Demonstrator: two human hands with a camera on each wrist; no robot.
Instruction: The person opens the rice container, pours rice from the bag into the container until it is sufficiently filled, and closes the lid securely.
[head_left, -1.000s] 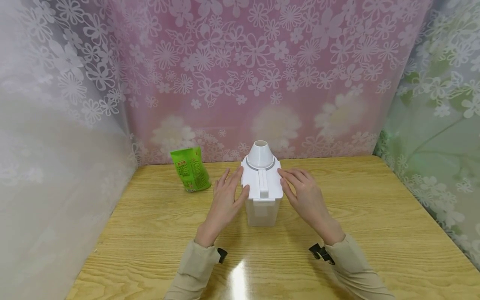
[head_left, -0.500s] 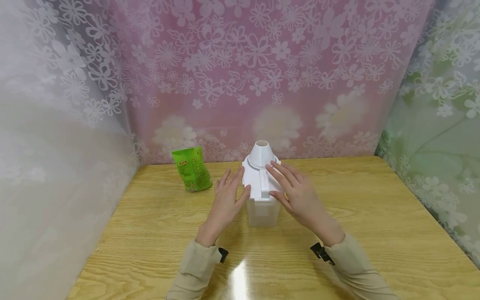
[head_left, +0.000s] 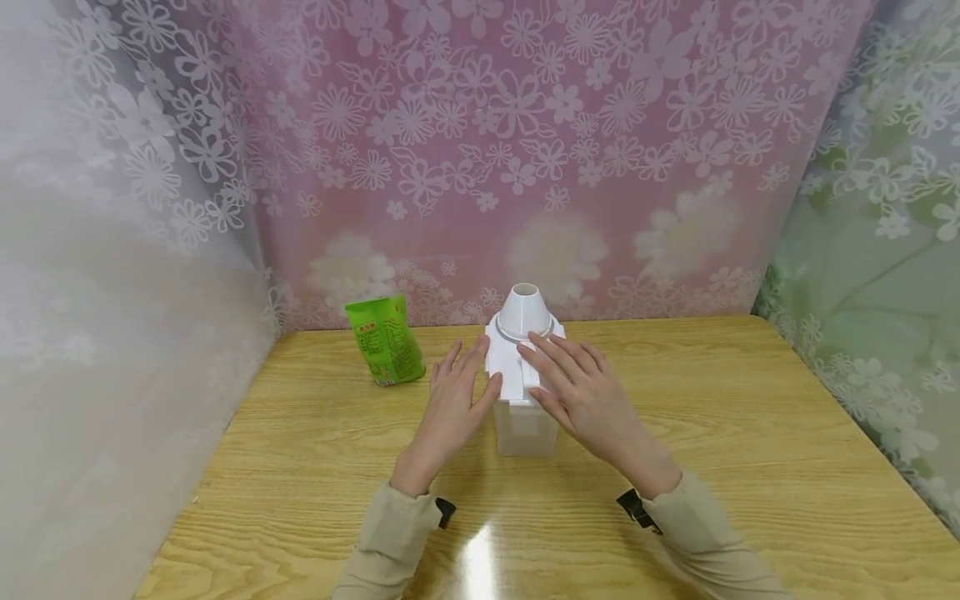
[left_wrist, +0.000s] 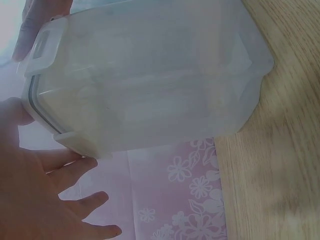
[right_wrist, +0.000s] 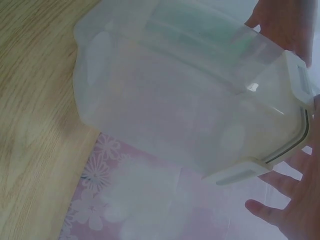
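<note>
A translucent plastic storage container point(head_left: 527, 435) stands upright on the table, with a white lid point(head_left: 502, 375) on it. On the lid's far part sits a white cone point(head_left: 523, 315), its narrow hole facing up. My left hand point(head_left: 448, 407) lies along the lid's left edge, fingers spread; in the left wrist view its fingers touch the rim beside a white side clip point(left_wrist: 75, 144). Extended fingers of my right hand point(head_left: 592, 402) lie over the lid's right half, partly hiding the raised strip point(head_left: 529, 379) along its middle. Whether they press down I cannot tell.
A green printed packet point(head_left: 387, 342) stands on the table to the left of the container. The wooden table point(head_left: 720, 417) ends at a pink floral curtain point(head_left: 420, 167) behind, with pale curtains at both sides.
My right hand has moved from the lid's right edge inward over its top, and its fingers have come down on the raised strip. My left hand and the container stay put.
</note>
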